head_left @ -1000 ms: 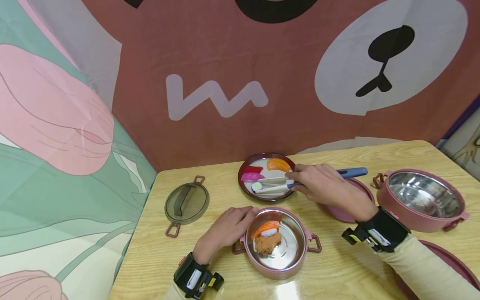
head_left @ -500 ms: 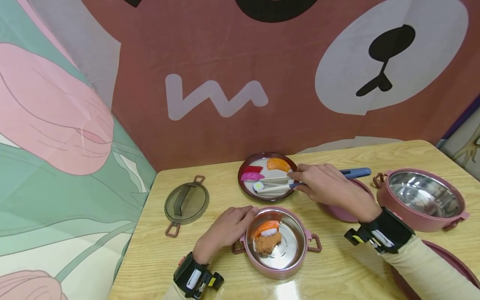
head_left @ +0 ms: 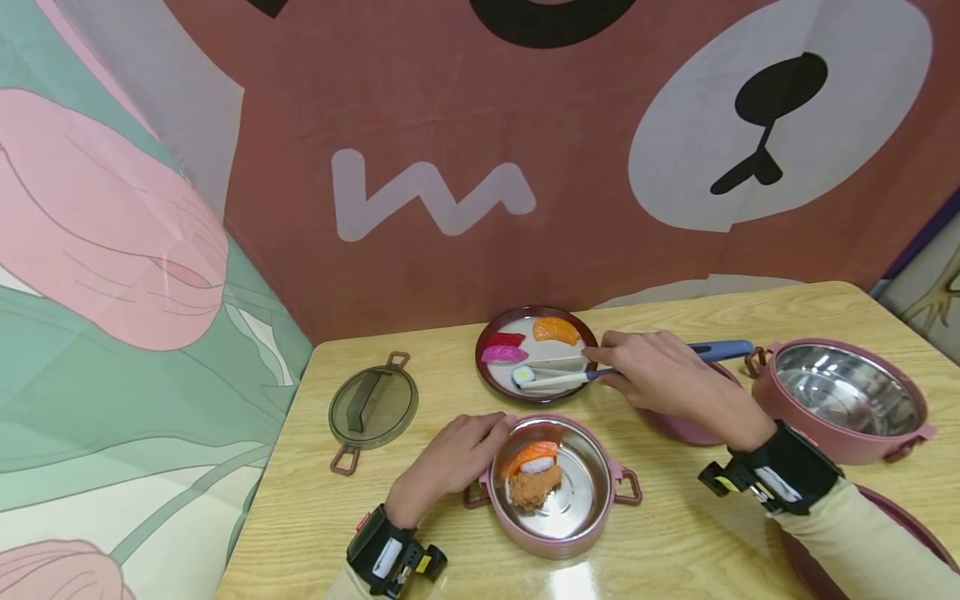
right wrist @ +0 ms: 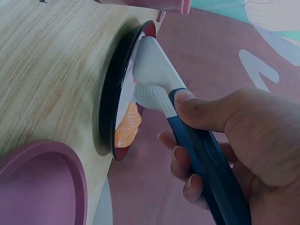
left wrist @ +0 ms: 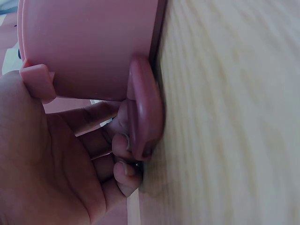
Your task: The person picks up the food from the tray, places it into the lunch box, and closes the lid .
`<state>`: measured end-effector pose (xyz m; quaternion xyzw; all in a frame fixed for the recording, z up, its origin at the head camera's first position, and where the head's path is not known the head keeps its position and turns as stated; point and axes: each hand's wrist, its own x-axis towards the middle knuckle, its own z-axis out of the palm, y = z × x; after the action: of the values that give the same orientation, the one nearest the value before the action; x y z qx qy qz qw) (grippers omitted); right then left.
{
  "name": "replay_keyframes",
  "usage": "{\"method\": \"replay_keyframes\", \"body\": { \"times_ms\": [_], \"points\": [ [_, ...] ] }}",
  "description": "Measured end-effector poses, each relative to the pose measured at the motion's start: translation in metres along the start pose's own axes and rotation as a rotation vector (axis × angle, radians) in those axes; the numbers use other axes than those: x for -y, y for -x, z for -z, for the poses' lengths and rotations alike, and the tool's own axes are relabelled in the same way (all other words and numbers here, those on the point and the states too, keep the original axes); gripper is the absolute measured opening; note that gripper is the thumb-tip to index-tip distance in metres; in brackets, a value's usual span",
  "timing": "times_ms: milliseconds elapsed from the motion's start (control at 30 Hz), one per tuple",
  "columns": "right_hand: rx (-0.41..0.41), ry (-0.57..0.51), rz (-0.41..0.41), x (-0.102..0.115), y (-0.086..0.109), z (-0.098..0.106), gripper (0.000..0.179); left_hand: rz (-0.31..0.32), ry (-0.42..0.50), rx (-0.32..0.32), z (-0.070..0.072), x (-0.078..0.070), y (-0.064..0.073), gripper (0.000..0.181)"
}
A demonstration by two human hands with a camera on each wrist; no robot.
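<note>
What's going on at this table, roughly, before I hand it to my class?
A person's right hand grips blue-handled tongs, their tips at a sushi roll on the dark-rimmed plate; whether they pinch it is hard to tell. The left hand holds the side of a small pink pot containing fried chicken and an orange-topped sushi piece. A see-through lid lies to the left, a larger pink pot stands right.

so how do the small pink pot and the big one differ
The small pot looks narrower than the big pot. The small pot holds fried chicken and orange-topped sushi; no food shows in the big pot. The left hand touches the small pot; no hand touches the big pot. Both are pink, lidless and silvery inside.
</note>
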<state>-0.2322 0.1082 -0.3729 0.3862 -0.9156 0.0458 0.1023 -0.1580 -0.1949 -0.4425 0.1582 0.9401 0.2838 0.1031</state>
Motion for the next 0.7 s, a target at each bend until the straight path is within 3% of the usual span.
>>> {"method": "replay_keyframes", "body": {
  "times_ms": [700],
  "points": [
    [-0.005,-0.02,-0.026,-0.002,0.016,0.006,0.035,0.01,0.016,0.023,0.001,0.0,0.0,0.065]
  ]
}}
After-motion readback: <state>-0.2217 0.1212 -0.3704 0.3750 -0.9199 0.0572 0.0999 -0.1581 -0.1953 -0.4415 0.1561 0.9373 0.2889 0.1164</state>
